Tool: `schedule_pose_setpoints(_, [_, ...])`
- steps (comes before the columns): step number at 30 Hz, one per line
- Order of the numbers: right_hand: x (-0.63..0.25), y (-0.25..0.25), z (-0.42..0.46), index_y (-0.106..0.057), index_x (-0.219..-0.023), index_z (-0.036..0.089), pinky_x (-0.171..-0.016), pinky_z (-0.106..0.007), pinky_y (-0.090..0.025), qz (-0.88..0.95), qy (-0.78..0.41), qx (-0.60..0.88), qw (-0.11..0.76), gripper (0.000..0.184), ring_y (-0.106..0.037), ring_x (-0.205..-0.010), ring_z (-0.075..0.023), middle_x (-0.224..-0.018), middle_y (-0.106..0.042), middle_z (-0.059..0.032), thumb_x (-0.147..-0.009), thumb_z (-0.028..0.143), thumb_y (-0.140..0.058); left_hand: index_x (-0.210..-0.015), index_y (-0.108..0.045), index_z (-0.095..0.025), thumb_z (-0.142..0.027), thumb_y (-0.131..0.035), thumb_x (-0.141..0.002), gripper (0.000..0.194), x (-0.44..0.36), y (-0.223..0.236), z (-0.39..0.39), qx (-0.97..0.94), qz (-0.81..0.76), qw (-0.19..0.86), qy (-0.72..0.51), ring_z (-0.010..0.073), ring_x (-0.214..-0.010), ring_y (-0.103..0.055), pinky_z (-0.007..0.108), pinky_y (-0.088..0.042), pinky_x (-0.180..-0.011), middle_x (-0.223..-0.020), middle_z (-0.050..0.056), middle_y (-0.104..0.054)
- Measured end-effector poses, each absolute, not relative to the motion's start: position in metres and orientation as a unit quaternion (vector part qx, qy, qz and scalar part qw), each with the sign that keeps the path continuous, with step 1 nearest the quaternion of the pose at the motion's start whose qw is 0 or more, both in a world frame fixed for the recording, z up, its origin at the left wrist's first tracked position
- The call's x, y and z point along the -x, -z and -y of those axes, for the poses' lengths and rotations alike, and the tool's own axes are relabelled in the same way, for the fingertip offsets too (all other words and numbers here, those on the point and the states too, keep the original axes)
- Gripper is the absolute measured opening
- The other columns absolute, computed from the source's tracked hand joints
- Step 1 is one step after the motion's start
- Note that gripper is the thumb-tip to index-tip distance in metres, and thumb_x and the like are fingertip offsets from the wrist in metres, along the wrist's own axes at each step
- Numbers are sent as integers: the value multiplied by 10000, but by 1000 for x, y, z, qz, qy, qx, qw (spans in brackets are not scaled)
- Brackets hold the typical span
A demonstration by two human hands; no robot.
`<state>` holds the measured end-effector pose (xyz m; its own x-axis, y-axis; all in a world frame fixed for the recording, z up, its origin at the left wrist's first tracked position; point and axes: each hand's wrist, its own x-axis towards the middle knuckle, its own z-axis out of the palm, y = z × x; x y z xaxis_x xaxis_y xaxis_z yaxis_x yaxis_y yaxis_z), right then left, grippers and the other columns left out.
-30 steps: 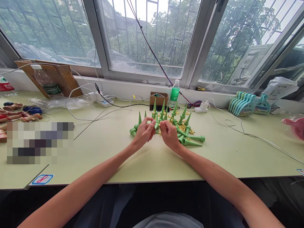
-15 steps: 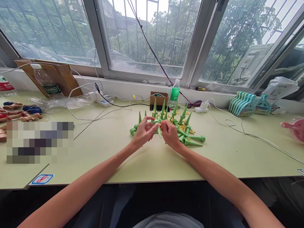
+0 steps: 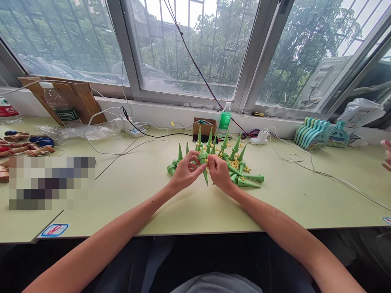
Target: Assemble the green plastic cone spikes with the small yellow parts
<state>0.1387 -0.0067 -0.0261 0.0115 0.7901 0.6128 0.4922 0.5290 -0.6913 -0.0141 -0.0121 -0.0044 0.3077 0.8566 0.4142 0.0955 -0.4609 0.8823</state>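
Note:
A green plant watering spike (image 3: 204,169) hangs tip down in my left hand (image 3: 185,169), its wide capped end between thumb and fingers. Beside it, my right hand (image 3: 219,171) is closed in a pinch against the side of that wide end. A small yellow valve, mostly hidden by the fingertips, is in this pinch. Just beyond both hands, several green spikes (image 3: 235,148) stand upright with yellow valves on them. More spikes (image 3: 248,183) lie on their sides to the right, around a pile of small yellow valves (image 3: 240,165).
A green-labelled bottle (image 3: 225,118) and a small cardboard box (image 3: 204,128) stand behind the spikes. White cables (image 3: 301,159) cross the table (image 3: 275,211). Teal hangers (image 3: 314,134) stand at the right. Another person's hand (image 3: 387,154) shows at the right edge. Wooden items (image 3: 27,148) lie at left.
The spike in my left hand has turned from tip up to tip down. My right hand stays pinched beside it. At the right edge, a pink item has left view and another person's hand has appeared.

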Motion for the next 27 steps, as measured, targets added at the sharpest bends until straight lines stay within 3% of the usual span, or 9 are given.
schedule_pose_setpoints(7, [-138,25,7,-338,-646,217,-496,-257,-257,692,-154,457,537,424,-300,-490,-102,-539,-367,50,-983,473,-327,-992,-471,-214,-325,-651,-793,289,14,5,12,-730,-344,346,-480,31,-507,-478,169,-415,-461,-858,-13,-529])
schedule_pose_setpoints(19, [-137,24,7,-382,-646,211,-504,-261,-273,693,-152,454,538,438,-338,-487,-105,-546,-404,36,-986,478,-314,-943,-511,-202,-302,-593,-825,175,11,9,13,-768,-341,210,-500,40,-475,-413,168,-367,-422,-727,-22,-509])
schedule_pose_setpoints(27, [-137,24,7,-384,-642,210,-507,-269,-270,690,-160,456,539,452,-344,-494,-110,-551,-404,31,-984,497,-309,-916,-534,-205,-297,-570,-847,121,12,13,11,-783,-321,161,-507,35,-489,-446,177,-379,-446,-840,3,-539])
